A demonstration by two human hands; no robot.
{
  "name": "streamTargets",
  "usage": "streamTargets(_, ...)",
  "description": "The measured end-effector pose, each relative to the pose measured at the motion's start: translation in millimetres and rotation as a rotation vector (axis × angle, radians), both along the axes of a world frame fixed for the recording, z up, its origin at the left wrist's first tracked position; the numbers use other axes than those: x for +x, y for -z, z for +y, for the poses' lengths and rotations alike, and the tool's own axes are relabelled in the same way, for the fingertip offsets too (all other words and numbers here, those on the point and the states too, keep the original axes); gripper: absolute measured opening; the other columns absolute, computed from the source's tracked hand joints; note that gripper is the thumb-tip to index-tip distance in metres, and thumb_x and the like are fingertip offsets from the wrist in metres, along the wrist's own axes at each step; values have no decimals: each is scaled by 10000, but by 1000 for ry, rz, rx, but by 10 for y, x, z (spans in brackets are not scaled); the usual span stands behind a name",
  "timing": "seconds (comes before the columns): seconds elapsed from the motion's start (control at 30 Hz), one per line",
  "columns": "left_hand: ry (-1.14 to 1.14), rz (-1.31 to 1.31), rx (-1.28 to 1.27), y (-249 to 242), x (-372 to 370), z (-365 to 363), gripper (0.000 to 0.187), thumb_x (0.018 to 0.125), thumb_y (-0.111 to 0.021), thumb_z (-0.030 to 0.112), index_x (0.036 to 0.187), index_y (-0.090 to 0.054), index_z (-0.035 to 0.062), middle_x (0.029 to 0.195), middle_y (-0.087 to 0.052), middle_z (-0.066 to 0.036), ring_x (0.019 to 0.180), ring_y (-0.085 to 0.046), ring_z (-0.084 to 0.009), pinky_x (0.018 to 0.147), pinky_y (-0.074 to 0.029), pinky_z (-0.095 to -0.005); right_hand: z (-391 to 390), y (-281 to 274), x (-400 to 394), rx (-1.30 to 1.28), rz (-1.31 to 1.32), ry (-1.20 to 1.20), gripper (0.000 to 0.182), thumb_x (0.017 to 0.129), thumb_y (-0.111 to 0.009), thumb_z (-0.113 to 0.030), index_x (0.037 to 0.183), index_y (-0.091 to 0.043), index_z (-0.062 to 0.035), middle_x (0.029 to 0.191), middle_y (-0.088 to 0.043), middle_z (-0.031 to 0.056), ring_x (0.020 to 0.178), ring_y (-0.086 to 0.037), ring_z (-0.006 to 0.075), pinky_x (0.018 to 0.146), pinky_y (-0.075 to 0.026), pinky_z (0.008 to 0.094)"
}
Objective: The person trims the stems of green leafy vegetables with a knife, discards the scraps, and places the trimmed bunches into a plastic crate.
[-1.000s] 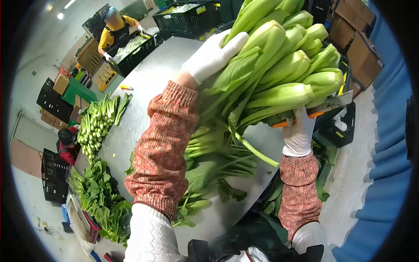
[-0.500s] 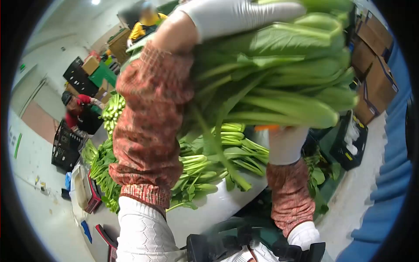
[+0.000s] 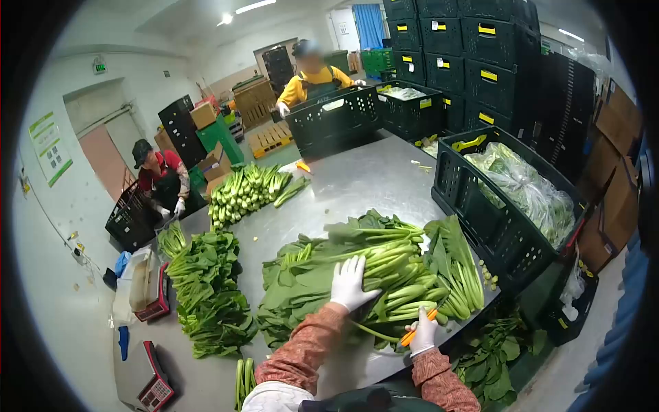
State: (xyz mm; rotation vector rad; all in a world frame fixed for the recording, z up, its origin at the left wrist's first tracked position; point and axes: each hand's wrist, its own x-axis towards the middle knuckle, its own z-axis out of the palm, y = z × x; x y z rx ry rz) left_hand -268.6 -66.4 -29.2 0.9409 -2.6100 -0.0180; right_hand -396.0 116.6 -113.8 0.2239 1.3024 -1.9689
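A large heap of leafy greens with thick pale-green stalks [image 3: 395, 264] lies on the metal table in front of me. My left hand [image 3: 351, 283], in a white glove, rests on this heap with its fingers stretched out where leaves meet stalks. At the near edge of the heap, my right hand [image 3: 423, 333] is closed around a slim orange-handled tool [image 3: 431, 314]; a blade cannot be made out. One loose stalk [image 3: 376, 332] points toward that hand.
Other piles of greens [image 3: 209, 288] and stacked stalks [image 3: 248, 192] lie leftward on the steel table [image 3: 343, 175]. Red scales [image 3: 156, 388] stand front left. A crate [image 3: 494, 213] holds bagged greens at right. Two co-workers stand beyond: one in yellow [image 3: 312, 82], one in red [image 3: 163, 175].
The bunch of greens held up close before the camera is down on the table heap. My left hand has come down onto it, and my right hand still holds the orange tool.
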Motion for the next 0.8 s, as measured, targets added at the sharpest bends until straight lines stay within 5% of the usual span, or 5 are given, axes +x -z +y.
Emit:
streamTargets(0.17, 9, -64, 56, 20, -14, -4, 975, 681, -742, 583, 1404, -396, 29, 1354, -496, -183, 1281, -446, -315, 1104, -279, -496, 296, 40, -85, 88, 109, 20, 154, 943, -606, -191, 1010, -528, -75, 647, -499, -17, 407, -428, 77, 430, -490, 274)
streamTargets(0.33, 89, -46, 94, -100, 35, 81, 928, 653, -797, 444, 1391, -411, 37, 1293, -521, -177, 1211, -485, -324, 1087, -310, -482, 855, 289, -272, 142, 265, -49, 253, 971, -545, -166, 1155, -538, 8, 972, -689, 149, 421, -439, 84, 431, -467, 254)
streamTargets(0.6, 229, -93, 58, -326, 88, 269, 783, 682, -756, 365, 1329, -477, 24, 1305, -528, -187, 1253, -451, -357, 1118, -257, -529, 1142, 7, -886, 147, 447, -7, 210, 935, -545, -75, 1127, -615, -25, 826, -681, 66, 444, -460, 62, 403, -375, 205)
streamTargets(0.7, 252, -165, 1, -115, 99, 272, 892, 670, -795, 369, 1413, -413, 56, 1388, -463, -176, 1326, -384, -337, 1142, -224, -512, 1064, -43, -1321, 401, 702, -47, 188, 922, -616, -132, 1065, -649, -14, 759, -606, 3, 488, -489, 48, 470, -409, 215)
streamTargets(0.8, 223, -165, -21, -98, 82, 180, 895, 676, -797, 371, 1422, -408, 66, 1402, -460, -170, 1325, -393, -333, 1145, -226, -505, 934, 259, -1854, 815, 1206, -13, 332, 845, -692, -231, 1116, -642, -44, 974, -667, 156, 851, -638, 342, 749, -507, 383)
